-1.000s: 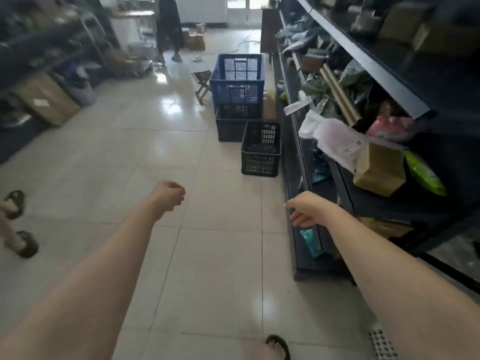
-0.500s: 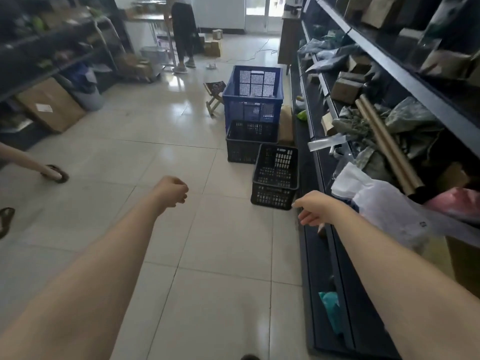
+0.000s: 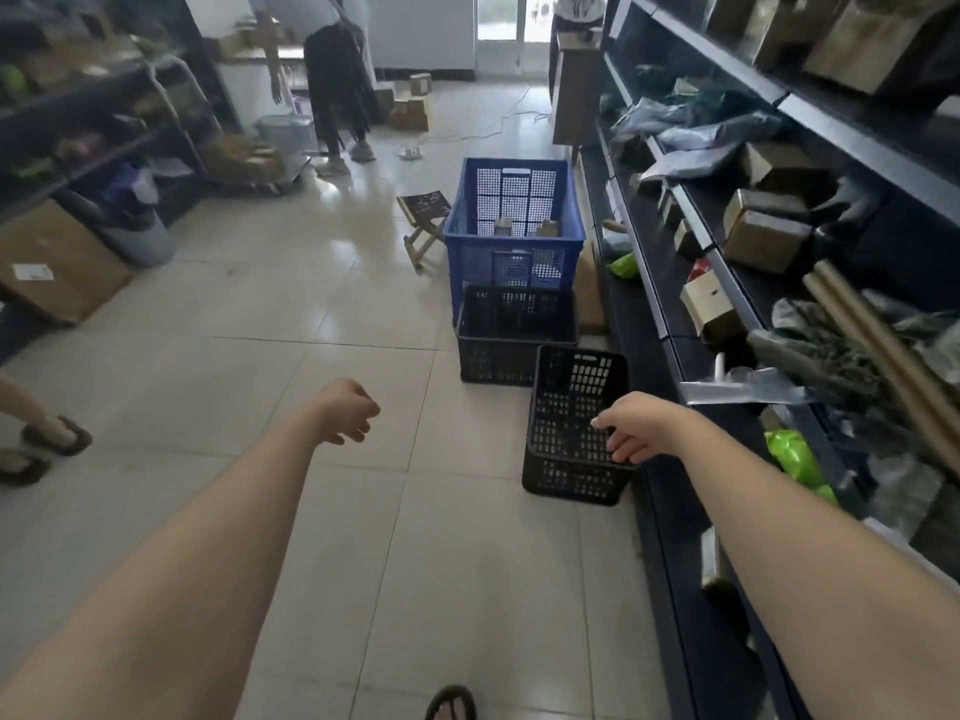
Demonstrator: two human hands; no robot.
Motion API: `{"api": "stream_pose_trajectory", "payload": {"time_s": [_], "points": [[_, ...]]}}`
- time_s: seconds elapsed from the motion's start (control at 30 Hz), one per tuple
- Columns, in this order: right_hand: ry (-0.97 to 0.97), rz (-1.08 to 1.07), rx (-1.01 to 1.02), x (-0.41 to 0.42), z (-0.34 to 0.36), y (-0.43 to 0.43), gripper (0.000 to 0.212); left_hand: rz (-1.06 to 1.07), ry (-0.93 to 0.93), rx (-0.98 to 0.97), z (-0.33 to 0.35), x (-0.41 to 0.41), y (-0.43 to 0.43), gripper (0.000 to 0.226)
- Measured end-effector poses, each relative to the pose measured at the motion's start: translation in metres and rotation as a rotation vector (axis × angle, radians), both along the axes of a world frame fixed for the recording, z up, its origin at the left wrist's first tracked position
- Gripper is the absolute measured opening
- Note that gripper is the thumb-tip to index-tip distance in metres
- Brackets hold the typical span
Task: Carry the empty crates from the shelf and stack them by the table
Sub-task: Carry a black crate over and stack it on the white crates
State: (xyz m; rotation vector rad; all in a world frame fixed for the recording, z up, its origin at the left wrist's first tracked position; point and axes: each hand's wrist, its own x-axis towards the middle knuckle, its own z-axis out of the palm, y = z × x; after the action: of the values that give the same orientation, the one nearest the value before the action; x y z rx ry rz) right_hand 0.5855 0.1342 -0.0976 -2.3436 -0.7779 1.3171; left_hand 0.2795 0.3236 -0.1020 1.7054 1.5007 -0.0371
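While near the crate (image 3: 570, 387), right fingers (image 3: 621, 451) loose, empty.

Walked fwd; small black crate (image 3: 576, 407) nearer, R hand (image 3: 636, 431) now above its rim.

right grip (image 3: 631, 431) hides part of the near rim of small black crate (image 3: 571, 402) | contents of blue crate (image 3: 514, 236) too small to tell | far person (image 3: 335, 90) cut off at top edge | sandalled foot (image 3: 451, 705) cut off at bottom edge | left-side shelf (image 3: 78, 122) contents blurred
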Motion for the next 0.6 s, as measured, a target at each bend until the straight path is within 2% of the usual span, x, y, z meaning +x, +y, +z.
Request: {"api": "stream_pose_trajectory", "payload": {"time_s": [0.17,0.3,0.6], "points": [[-0.012,0.005,0.028,0.049,0.003,0.09,0.037,-0.086,0.036,0.031,0.013,0.083,0.104,0.024],[0.003,-0.012,-0.067,0.115,-0.015,0.129,0.037,-0.188,0.097,0.01,0.003,0.173,0.172,0.028],[0.017,-0.318,-0.13,0.301,-0.057,0.204,0.033,-0.529,0.221,-0.028,-0.022,0.429,0.295,0.021]]}}
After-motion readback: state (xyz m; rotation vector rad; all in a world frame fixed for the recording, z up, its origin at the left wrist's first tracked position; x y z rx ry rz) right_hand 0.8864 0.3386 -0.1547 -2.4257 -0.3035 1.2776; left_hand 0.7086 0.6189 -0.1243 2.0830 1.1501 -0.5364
